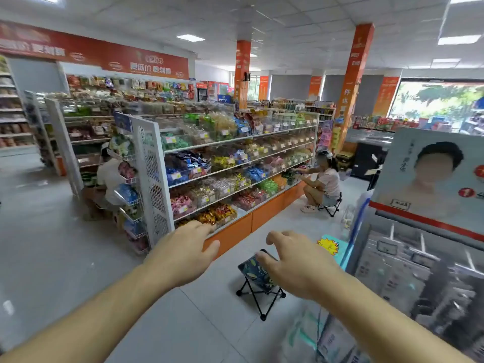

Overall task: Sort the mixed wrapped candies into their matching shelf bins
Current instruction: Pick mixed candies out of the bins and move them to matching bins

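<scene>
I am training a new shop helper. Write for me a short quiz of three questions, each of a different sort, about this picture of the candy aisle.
1. True or false: the left hand grips a wrapped candy.
2. Which thing stands on the floor below the right hand? A) a shopping cart B) a folding stool C) a ladder
3. Fill in: the person in the pink top sits on a small stool and reaches into the ______ shelf bins.

Key: 1 false, both hands are bare; 2 B; 3 lower.
</scene>
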